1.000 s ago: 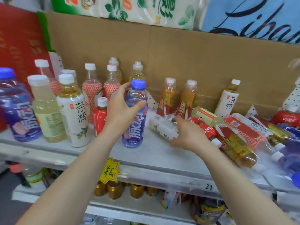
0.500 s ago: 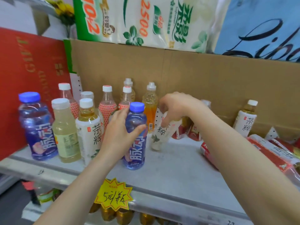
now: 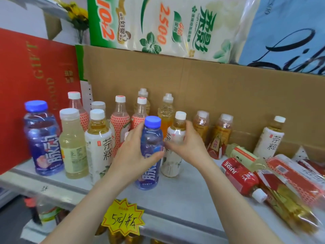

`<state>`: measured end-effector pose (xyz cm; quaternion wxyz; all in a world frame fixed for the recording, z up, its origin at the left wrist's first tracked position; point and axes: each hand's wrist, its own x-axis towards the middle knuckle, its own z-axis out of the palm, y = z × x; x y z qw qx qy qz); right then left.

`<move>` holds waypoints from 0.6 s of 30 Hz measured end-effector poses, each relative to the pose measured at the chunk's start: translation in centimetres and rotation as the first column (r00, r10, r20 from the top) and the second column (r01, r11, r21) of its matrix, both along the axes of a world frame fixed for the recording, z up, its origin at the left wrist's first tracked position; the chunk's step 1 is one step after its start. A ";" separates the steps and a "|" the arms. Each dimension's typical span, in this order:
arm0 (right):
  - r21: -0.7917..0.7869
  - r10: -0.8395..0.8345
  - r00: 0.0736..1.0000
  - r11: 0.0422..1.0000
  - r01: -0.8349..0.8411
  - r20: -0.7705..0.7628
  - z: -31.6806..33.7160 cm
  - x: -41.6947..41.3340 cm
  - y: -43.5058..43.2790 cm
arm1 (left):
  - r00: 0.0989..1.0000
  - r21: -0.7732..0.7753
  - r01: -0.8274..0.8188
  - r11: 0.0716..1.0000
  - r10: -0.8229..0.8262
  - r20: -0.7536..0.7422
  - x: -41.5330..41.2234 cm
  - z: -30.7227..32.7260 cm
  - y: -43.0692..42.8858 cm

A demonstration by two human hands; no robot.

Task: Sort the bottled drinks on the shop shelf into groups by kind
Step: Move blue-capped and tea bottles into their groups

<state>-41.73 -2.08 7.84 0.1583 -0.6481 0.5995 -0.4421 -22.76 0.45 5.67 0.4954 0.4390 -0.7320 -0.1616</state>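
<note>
My left hand (image 3: 133,154) grips a blue-capped blue bottle (image 3: 151,138) standing near the shelf's front. My right hand (image 3: 190,145) holds a white-label tea bottle (image 3: 173,162) upright just right of it, its base on the shelf. At the left stand another blue bottle (image 3: 43,138), a pale yellow drink (image 3: 73,147) and a matching white-label tea bottle (image 3: 100,145). Pink-netted bottles (image 3: 120,120) stand behind them. A third white-label tea bottle (image 3: 270,138) stands at the back right.
Two amber tea bottles (image 3: 219,134) stand against the cardboard backing (image 3: 211,88). A heap of bottles lies on its side at the right, among them a red juice bottle (image 3: 241,175). A yellow price tag (image 3: 123,219) hangs on the grey shelf (image 3: 175,199) edge.
My right hand picked up the lying white-label tea bottle and stood it upright beside the blue bottle. My left hand kept hold of the blue bottle. The view shifted left and closer.
</note>
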 end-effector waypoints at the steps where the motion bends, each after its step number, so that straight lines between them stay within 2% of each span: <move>1: 0.035 0.013 1.000 0.999 -0.012 -0.025 -0.2 -0.1 0.2 | 1.000 0.003 0.006 1.000 -0.006 0.020 0.0 0.0 0.0; 8: 0.031 0.006 0.997 1.000 -0.003 -0.074 -0.4 0.9 -2.8 | 0.995 -0.016 -0.088 0.996 0.089 0.049 -0.5 0.0 -0.2; 14: 0.037 0.022 0.996 0.999 -0.019 -0.082 -0.9 0.6 -4.0 | 0.991 -0.026 -0.106 0.994 0.108 0.081 -1.0 -0.2 0.1; 18: 0.008 -0.018 0.974 1.000 0.020 -0.225 -1.2 -0.9 -1.5 | 0.964 -0.151 -0.220 0.964 0.239 0.117 -1.9 -0.6 0.6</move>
